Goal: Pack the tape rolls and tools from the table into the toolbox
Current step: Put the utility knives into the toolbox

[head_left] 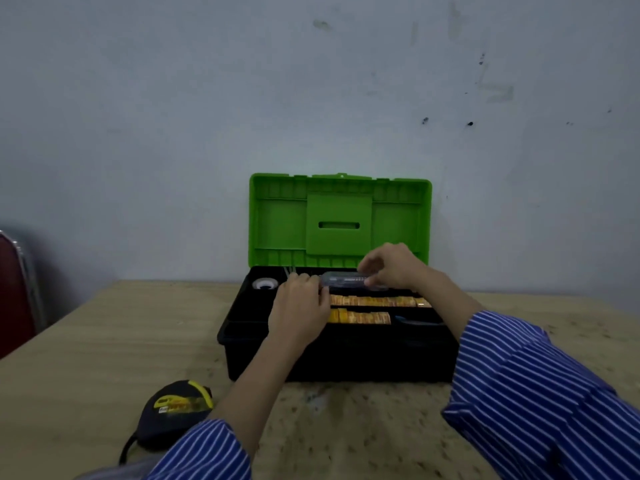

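Both hands, left (299, 308) and right (388, 268), gripped a clear case (346, 280) over the open toolbox (239, 327). 1 tape roll (265, 283) and yellow tools (372, 301) already lay inside; the tape measure (175, 412) remained on the surface (104, 341), likely next.

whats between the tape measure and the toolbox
In the head view, the left forearm crosses between tape measure and toolbox; otherwise bare table.

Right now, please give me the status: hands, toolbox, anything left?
Left hand and right hand both gripping clear case over open toolbox. Tape roll already inside. Tape measure on table, unpacked.
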